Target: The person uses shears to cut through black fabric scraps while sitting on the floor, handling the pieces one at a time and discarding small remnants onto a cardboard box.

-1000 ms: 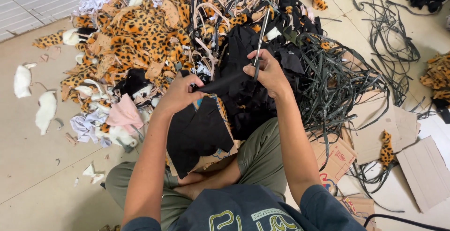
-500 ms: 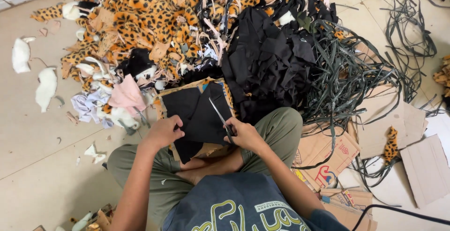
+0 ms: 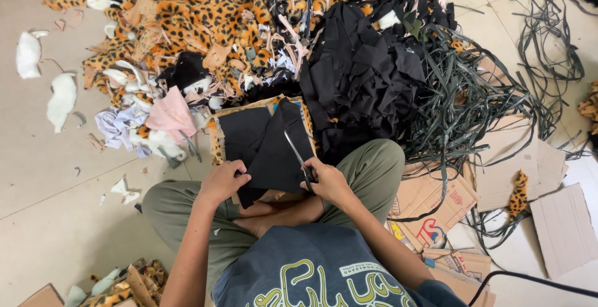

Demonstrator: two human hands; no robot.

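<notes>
The floor [image 3: 43, 176] carries everything, and the person sits cross-legged on it at 6 o'clock. The biggest heap is the leopard scraps [image 3: 187, 20] from 10 to 12 o'clock, with the black pile [image 3: 367, 76] just right of centre and the tangle of dark strips [image 3: 473, 95] at 2 o'clock. Flattened cardboard [image 3: 517, 157] lies at 3 to 4 o'clock.

The black cloth [image 3: 261, 145] lies at the centre, over the lap and a leopard-edged board, its far edge touching the black pile. Its long axis runs roughly 6 to 12 o'clock, and one folded corner points up toward 12.

The left hand [image 3: 221, 182] pinches the cloth's near left edge, fingers curled and pressed onto it. The right hand [image 3: 327, 182] is wrapped tight through the handles of the scissors [image 3: 299, 154]; the blades point toward 11 o'clock, long axis from 5 to 11, lying over the cloth. I cannot tell how far apart the blades stand.

What could go wrong, as I judge it: the cloth is limp and folded double in places, so the blades may catch a hidden layer and cut more than the top sheet. The left fingers sit near the blade line, and a slip of the cloth could bring them under the edge. Black on black at the far edge also makes the outline hard to follow, so a cut may wander
</notes>
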